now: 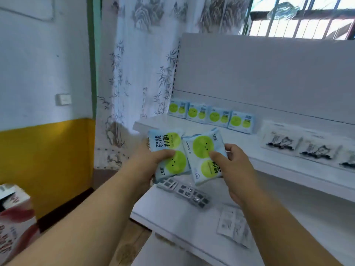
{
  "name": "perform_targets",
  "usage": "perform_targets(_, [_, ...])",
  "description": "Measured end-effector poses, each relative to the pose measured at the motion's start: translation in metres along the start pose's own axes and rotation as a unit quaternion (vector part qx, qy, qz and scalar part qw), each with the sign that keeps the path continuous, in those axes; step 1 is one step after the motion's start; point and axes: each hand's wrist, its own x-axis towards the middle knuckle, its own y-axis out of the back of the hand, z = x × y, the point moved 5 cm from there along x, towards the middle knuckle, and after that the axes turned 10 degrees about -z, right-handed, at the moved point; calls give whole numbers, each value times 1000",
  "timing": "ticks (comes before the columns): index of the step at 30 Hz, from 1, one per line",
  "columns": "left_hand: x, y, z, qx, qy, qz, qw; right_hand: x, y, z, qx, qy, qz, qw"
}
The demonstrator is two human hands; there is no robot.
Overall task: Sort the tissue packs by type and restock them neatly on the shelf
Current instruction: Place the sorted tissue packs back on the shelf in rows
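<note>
Left hand point(146, 162) gripping one green-dotted tissue pack point(169, 154), right hand point(230, 166) pinching a second matching pack point(205, 156), both held side by side before a white shelf point(288, 166), four matching packs point(211, 116) standing in a row at its back, cat-print packs point(299, 146) lying to the right.

Both held tissue packs point(170, 154) point(204, 157) are pale blue with lime-green smiley circles, as are the four packs point(211, 116) along the white shelf point(278, 166) back edge; packs point(280, 143) toward its right edge are white with black ink drawings; wall point(46, 160) white above yellow
</note>
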Motion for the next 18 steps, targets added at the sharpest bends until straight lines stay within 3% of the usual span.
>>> perform_targets(7, [121, -30, 22, 97, -44, -49, 993, 79, 43, -22, -28, 38, 62, 997])
perform_targets(12, [221, -40, 33, 226, -91, -68, 968, 138, 72, -32, -150, 58, 134, 978])
perform_targets(15, [279, -57, 29, 384, -93, -128, 910, 173, 96, -26, -266, 16, 151, 952])
perform_targets(18, [328, -83, 19, 550, -120, -189, 805, 205, 116, -19, -397, -43, 121, 909])
